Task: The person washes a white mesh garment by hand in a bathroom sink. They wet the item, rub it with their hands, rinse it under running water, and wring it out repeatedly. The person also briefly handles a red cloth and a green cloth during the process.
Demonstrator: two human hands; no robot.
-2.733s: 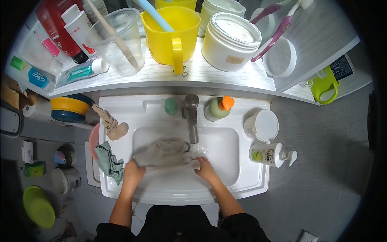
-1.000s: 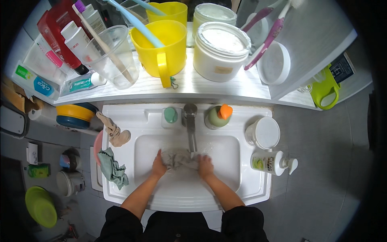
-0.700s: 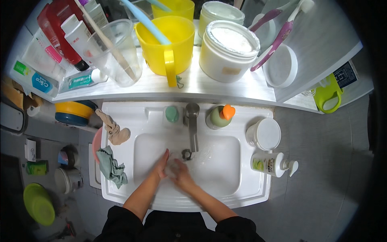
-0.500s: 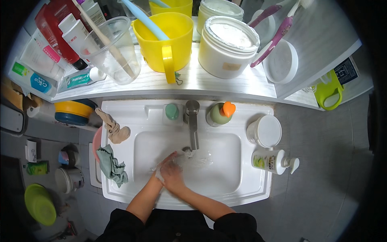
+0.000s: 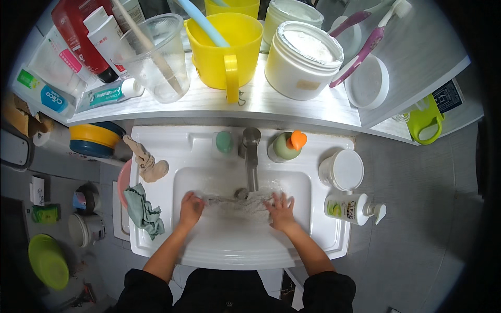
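A wet grey cloth (image 5: pixel 237 201) lies stretched across the white sink basin (image 5: pixel 235 245), just below the faucet (image 5: pixel 251 156). My left hand (image 5: pixel 190 209) is closed on the cloth's left end near the basin's left wall. At the cloth's right end, my right hand (image 5: pixel 282 209) grips it with the fingers spread over it. The two hands are far apart, one on each side of the faucet. Both forearms come in from the lower edge in dark sleeves.
A teal rag (image 5: pixel 143 211) hangs over the sink's left rim. On the rim stand a green bottle with an orange cap (image 5: pixel 286 146), a white lidded jar (image 5: pixel 342 169) and a lying pump bottle (image 5: pixel 352 208). The shelf (image 5: pixel 250 107) above holds a yellow cup, a clear cup, tubes and toothbrushes.
Half a second ago both hands were pressed together at the basin's left of centre. They have since moved apart, pulling the cloth out between them under the faucet.
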